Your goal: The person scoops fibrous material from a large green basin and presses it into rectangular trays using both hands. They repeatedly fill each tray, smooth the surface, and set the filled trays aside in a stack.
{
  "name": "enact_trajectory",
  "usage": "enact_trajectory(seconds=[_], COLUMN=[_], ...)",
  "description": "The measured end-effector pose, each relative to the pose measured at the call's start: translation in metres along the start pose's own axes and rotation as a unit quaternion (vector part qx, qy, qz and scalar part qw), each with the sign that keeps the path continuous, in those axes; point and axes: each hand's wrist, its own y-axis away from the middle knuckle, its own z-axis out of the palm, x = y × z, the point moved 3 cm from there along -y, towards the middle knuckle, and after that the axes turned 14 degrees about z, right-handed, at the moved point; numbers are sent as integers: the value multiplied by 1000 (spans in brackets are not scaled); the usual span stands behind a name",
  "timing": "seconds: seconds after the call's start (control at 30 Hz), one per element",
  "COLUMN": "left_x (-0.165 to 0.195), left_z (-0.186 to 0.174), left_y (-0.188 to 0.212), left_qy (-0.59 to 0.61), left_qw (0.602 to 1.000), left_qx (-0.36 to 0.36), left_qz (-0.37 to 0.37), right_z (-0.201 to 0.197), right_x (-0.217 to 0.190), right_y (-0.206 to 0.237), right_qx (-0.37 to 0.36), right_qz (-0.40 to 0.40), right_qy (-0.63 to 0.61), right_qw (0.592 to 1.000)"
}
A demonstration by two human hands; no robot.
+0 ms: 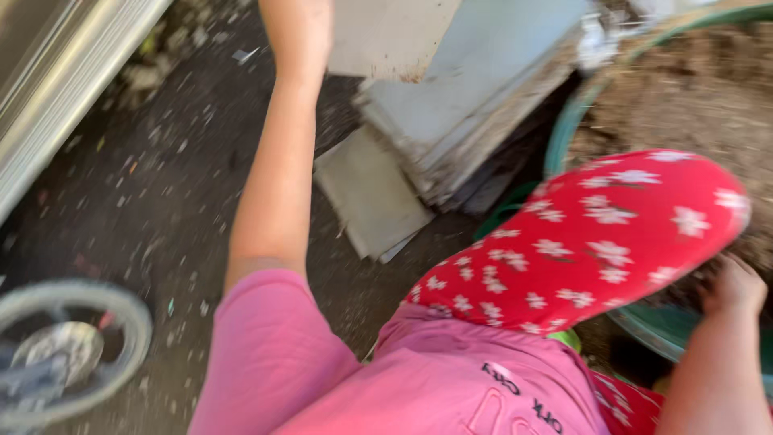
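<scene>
The left hand (299, 28) was stretched far forward and up, resting against the lower edge of a pale flat panel (386, 36) that leaned over a stack of grey sheets (451, 113); the fingers were cut off by the top of the picture, so how far it was open, or whether anything was gripped, could not be told. It seemed to be placed there for support, as the body was bent well forward.

The right hand (731, 286) was set at the near rim of a large green tub (564, 133) filled with brown soil (692, 89), its fingers curled down loosely into the soil beneath a raised knee in red flowered trousers (588, 242). Whether any soil was held could not be seen (the knee and motion blur hid the fingertips).

The stack of sheets was crowded against the tub's left edge, leaving almost no gap between them. Open room was left only on the dark, littered ground (145, 185) to the left, bounded by a metal rail (56, 89) at the upper left corner and a small wheel (68, 350) at the lower left.
</scene>
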Motion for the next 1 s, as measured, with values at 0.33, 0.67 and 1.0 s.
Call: enact_trajectory(seconds=[0.33,0.67,1.0], left_x=[-49,-39,-37], left_z=[-171,-83,-35], left_y=[385,472,314], left_qy=[-101,-93,-165], left_qw=[790,701,939], left_qx=[275,250,-7], left_qz=[-538,-662,-301], right_z=[-2,-7,-10], right_x=[34,38,16], right_y=[0,15,-35], right_qx=[-6,62,81], right_qz=[93,28,-80], right_qy=[127,68,284], right_qw=[988,995,952])
